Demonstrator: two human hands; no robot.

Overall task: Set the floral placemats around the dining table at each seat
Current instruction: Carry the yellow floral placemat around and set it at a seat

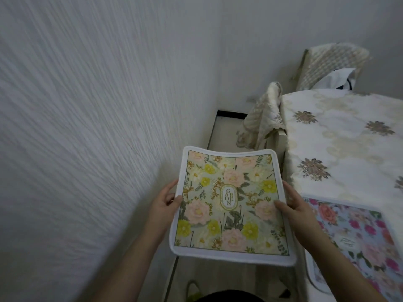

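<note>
Left hand (164, 200) and right hand (293, 201) grip green floral placemat (231, 205) by its side edges, beside table (340, 136); pink floral placemat (357, 240) lies on the table's near corner.

Probably home dining room: clothed table (340, 136)

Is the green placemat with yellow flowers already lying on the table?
No, both hands hold the green placemat in the air beside the table.

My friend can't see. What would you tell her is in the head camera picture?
Two hands, left and right, hold a green floral placemat by its sides, in the air beside a table. A pink floral placemat already lies on the table's near corner, and covered chairs stand behind.
</note>
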